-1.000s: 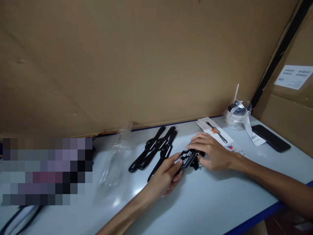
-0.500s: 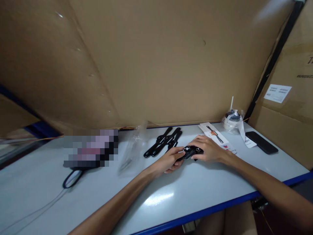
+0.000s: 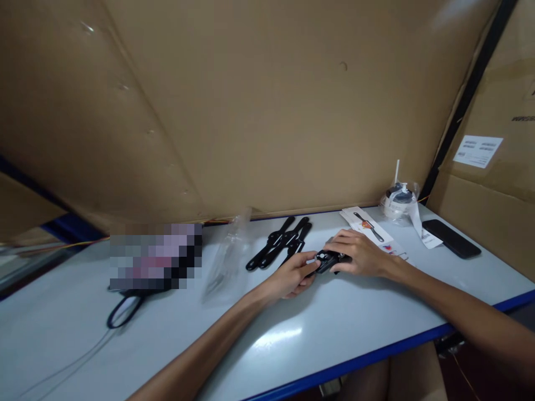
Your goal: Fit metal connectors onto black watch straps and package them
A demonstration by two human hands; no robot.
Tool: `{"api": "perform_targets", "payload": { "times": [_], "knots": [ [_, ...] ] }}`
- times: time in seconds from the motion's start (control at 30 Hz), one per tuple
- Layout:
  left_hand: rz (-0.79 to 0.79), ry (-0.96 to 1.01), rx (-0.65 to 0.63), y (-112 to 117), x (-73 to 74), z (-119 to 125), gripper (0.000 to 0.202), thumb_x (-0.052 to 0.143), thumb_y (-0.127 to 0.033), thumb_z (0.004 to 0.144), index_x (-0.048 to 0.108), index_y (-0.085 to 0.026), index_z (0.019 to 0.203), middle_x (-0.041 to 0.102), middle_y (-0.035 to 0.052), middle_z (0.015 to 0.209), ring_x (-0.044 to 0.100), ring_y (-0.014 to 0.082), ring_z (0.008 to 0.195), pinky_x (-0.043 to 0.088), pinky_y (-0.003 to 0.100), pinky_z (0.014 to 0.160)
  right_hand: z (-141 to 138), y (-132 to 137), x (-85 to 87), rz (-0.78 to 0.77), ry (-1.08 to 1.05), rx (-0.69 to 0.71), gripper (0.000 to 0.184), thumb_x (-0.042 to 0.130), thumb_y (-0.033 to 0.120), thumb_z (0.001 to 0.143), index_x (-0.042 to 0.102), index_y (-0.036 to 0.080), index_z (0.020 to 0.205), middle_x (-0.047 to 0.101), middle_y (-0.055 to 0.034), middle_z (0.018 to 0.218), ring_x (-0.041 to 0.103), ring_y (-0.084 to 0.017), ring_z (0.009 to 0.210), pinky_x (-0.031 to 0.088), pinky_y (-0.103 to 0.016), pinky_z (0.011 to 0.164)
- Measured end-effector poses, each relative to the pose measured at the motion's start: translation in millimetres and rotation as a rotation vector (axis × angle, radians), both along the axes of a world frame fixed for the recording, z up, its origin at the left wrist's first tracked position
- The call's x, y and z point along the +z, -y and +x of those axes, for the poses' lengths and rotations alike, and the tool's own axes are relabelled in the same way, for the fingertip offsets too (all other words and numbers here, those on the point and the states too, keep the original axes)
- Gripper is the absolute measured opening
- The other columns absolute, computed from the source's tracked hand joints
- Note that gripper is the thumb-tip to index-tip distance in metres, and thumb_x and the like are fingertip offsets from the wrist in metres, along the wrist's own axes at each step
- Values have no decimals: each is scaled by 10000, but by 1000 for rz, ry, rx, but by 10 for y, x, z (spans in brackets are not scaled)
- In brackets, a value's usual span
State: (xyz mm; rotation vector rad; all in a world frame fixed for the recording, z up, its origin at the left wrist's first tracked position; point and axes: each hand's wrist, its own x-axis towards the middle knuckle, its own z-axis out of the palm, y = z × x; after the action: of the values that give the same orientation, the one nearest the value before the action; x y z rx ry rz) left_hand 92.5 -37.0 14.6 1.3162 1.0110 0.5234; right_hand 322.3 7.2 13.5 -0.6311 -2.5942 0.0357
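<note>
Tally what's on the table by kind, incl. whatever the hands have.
black straps: 3 told apart, overlapping
small black device, gripped by left hand and right hand: 1
clear plastic bag: 1
printed leaflet: 1
plastic-wrapped item: 1
black phone: 1
black cord loop: 1
Total: 9

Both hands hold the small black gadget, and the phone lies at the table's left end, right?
No. The head view shows the phone at the right end of the table; the left hand and right hand do hold the small black gadget.
</note>
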Motion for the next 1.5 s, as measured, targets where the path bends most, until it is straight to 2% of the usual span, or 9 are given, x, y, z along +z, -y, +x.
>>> {"api": "perform_targets", "payload": {
  "times": [0.17,0.27,0.33,0.53,0.73,0.93,1.2,1.37,1.5],
  "knots": [
    [25,-42,60,39,5,60,227,562,-445,936,476,-236,913,331,-109,527,181,61,376,103,183,347,-12,37,24,-22,-43,-5,334,742,322,879,708,181,1180,734,-89,1053,607,-241,1014,478,-417,925],
    [40,-63,102,69,-4,106,245,573,-451,928,472,-230,901,349,-107,512,208,60,376,136,187,366,-49,76,42,15,-199,-64,160,657,276,929,738,178,1026,736,-74,964,614,-221,946,464,-395,896],
    [56,-66,120,74,-37,127,271,583,-463,916,456,-228,871,353,-106,504,215,58,377,158,192,381,-79,106,49,71,-245,-126,191,561,228,978,734,169,920,726,-69,876,601,-208,877,452,-374,844],
    [359,-95,202,60,-208,173,263,544,-446,908,467,-215,808,379,-85,534,298,85,446,255,229,473,-204,260,19,261,20,-254,344,538,406,1025,709,150,870,707,-102,850,602,-238,856,409,-370,779],
    [672,-334,335,164,-229,260,125,421,-214,946,532,-203,890,540,-12,634,459,150,572,287,259,582,-408,412,26,-111,25,-595,445,564,533,994,709,173,777,694,-60,694,591,-185,631,317,-306,605],
    [659,-430,328,201,-209,304,153,371,-183,971,520,-201,942,593,30,692,507,180,608,284,274,611,-514,426,58,-387,-127,-602,261,610,309,968,653,180,745,692,-26,698,574,-144,615,279,-285,577],
    [563,-341,306,133,-165,278,148,433,-230,969,526,-199,858,518,-9,640,444,158,582,290,268,612,-434,423,16,-209,-81,-488,30,587,208,966,605,184,966,727,-39,854,639,-176,719,349,-286,642],
    [556,-297,344,113,-163,281,123,471,-197,937,532,-194,829,507,-17,637,434,142,583,300,260,598,-396,413,-17,-148,-40,-485,107,536,211,989,605,166,1058,726,-76,917,648,-201,742,383,-307,646],
    [287,-181,283,134,-102,275,134,410,-253,983,527,-198,948,393,-73,557,326,110,450,249,235,477,-344,384,-36,-83,-13,-339,227,450,114,995,654,171,1074,701,-79,952,639,-196,804,408,-306,680]
  ]
}}
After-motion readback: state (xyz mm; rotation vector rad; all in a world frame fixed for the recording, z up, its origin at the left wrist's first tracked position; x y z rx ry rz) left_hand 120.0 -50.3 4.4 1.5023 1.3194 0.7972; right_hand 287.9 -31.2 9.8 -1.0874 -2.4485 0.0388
